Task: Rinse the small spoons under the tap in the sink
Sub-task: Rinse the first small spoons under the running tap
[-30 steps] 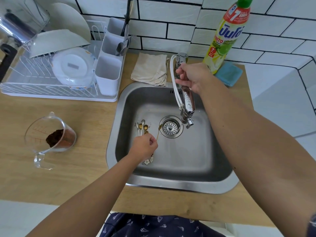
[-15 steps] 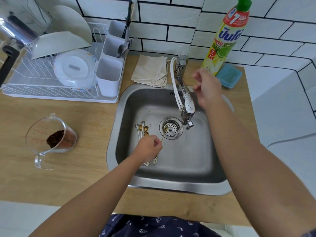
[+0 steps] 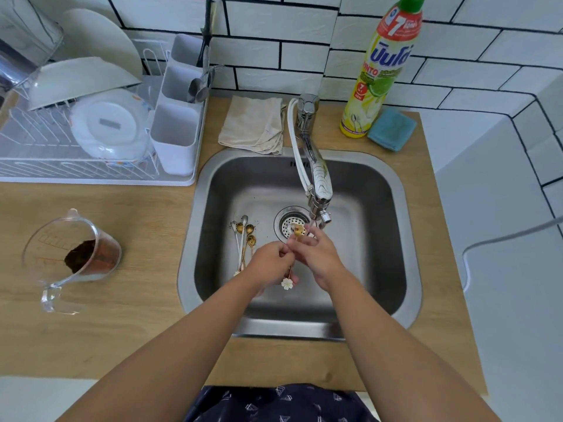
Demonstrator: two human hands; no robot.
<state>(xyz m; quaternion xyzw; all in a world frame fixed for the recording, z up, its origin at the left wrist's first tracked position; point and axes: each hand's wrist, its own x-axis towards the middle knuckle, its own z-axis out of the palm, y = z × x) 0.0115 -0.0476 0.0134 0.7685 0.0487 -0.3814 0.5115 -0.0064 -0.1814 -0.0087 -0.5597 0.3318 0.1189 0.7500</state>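
The left hand (image 3: 269, 263) has its grip pinched on the thin stem of one small spoon (image 3: 293, 254), fingers curled tight round it; the flower-shaped end hangs below that hand and the gold bowl sits up under the tap (image 3: 316, 181) outlet, right over the drain strainer (image 3: 286, 222). The right hand (image 3: 320, 254) meets it from the other side, its fingers (image 3: 312, 236) bent in against the bowl and upper stem, so its grip looks closed lightly on the same spoon (whether water is running I cannot tell; no stream shows clearly).

The likeliest slip is the spoon itself; the stem is thin and probably wet, and rubbing the bowl could twist it out of the left pinch, dropping it onto the strainer. It should not pass through, but it could clatter and splash.

The other small spoons (image 3: 243, 236) lie in a loose bunch on the sink (image 3: 377, 208) floor, just left of the strainer, bowls towards the back wall; they look speckled with dark grounds, and those could wash towards the drain and clog it.

A hard stream on a curved bowl may spray over the rim onto the wooden desk (image 3: 122, 315), towards the folded cloth (image 3: 253, 126) or the measuring jug (image 3: 73, 254) of dark powder, which stands well apart on the left.
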